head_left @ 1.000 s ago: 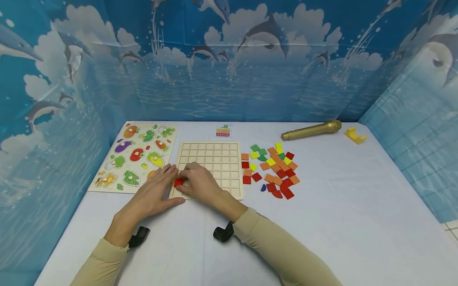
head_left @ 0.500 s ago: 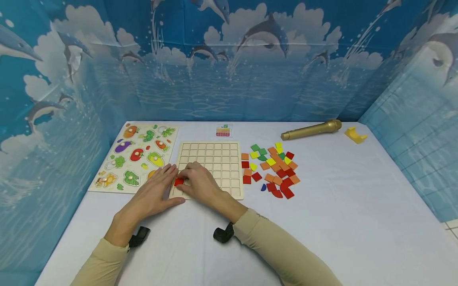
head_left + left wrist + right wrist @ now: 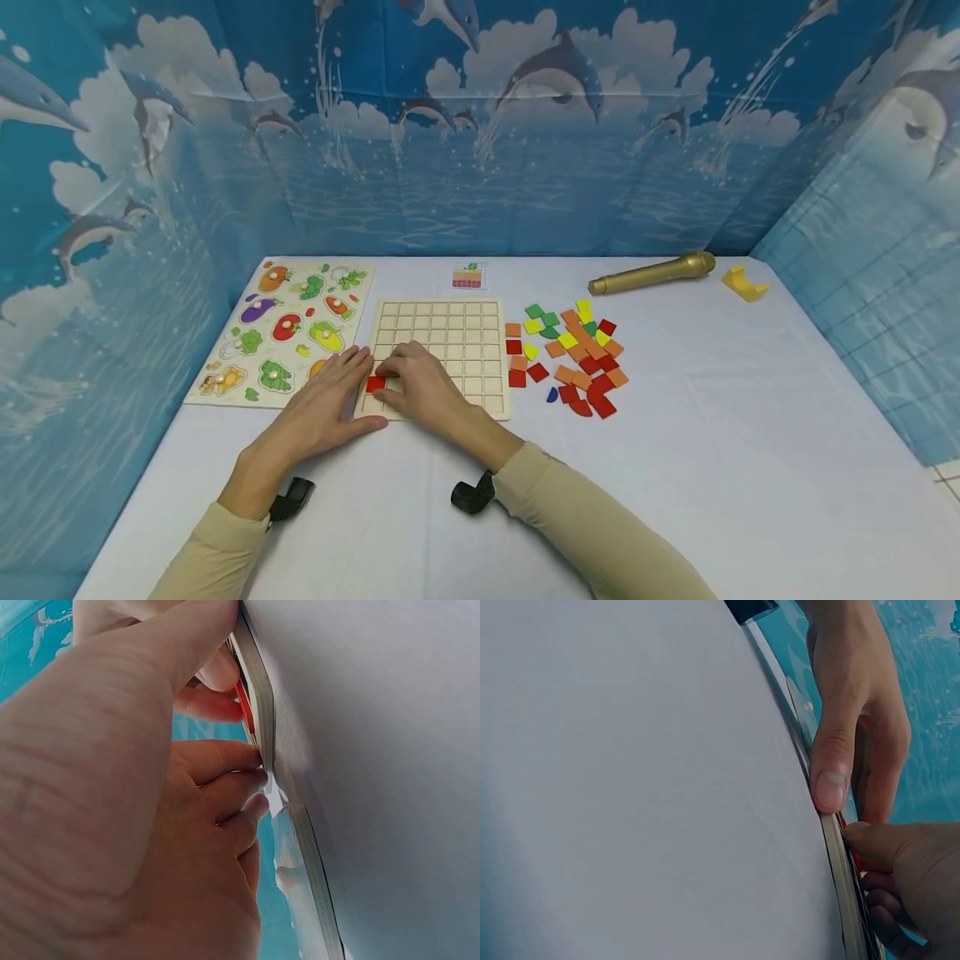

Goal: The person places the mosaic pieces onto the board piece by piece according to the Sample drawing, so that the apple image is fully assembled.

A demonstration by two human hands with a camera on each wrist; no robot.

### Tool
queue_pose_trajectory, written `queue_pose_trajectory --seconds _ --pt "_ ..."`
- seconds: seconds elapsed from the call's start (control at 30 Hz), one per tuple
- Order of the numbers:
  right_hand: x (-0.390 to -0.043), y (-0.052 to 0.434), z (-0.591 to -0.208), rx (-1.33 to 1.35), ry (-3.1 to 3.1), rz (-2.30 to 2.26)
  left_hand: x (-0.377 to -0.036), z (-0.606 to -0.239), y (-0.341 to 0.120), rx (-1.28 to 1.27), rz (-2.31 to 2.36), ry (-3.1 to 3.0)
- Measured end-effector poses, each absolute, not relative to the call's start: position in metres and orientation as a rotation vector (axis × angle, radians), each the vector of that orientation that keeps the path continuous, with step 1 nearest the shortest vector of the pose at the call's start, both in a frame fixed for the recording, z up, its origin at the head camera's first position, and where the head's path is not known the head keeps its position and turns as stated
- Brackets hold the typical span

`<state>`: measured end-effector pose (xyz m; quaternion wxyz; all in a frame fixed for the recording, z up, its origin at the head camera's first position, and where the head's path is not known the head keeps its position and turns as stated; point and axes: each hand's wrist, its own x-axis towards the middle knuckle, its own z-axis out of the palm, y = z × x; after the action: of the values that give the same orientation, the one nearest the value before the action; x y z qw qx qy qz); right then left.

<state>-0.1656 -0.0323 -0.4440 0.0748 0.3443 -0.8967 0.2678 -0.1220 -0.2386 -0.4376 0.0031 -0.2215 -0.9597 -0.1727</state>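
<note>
1. A veggie board (image 3: pixel 281 348) lies flat at the back left corner of the white table (image 3: pixel 750 417). Its painted veggies have little round knobs.
2. The left hand (image 3: pixel 326 406) rests at the left edge of a wooden board (image 3: pixel 474 367) with lots of little boxes. Its fingers are stretched out loose, and the thumb is by the front edge.
3. A red square (image 3: pixel 376 383) is on the wooden board, in the left column, near the front left corner.
4. The right hand (image 3: pixel 423 387) pinches the red square between bent fingers and thumb.
5. A small picture card (image 3: pixel 468 276) lies behind the wooden board, near the table's back edge.
6. Loose tiles (image 3: pixel 577 342) lie past the board's right edge: red, orange, yellow and green, plus a blue half circle (image 3: pixel 552 394) at the front.
7. A gold microphone (image 3: pixel 654 273) lies by the table's back edge.
8. A yellow holder (image 3: pixel 746 284) sits near the back right corner.
</note>
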Motion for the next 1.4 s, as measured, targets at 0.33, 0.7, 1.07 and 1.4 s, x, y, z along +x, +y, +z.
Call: queue_pose_trajectory --seconds 0.33,0.7,1.07,1.4 --pt "-0.165 0.001 -0.436 0.970 -2.626 0.946 -0.121 -0.438 -0.239 -0.669 -0.514 -3.039" --pt "-0.182 0.068 -0.432 0.794 -2.656 1.022 -0.119 -0.435 -0.238 -0.685 -0.547 -3.018" --pt "-0.196 0.129 -0.430 0.617 -2.781 0.925 -0.120 -0.436 -0.238 -0.696 -0.536 -3.018" --pt "-0.206 0.148 -0.430 0.664 -2.901 0.854 -0.120 -0.438 -0.239 -0.694 -0.552 -3.009"
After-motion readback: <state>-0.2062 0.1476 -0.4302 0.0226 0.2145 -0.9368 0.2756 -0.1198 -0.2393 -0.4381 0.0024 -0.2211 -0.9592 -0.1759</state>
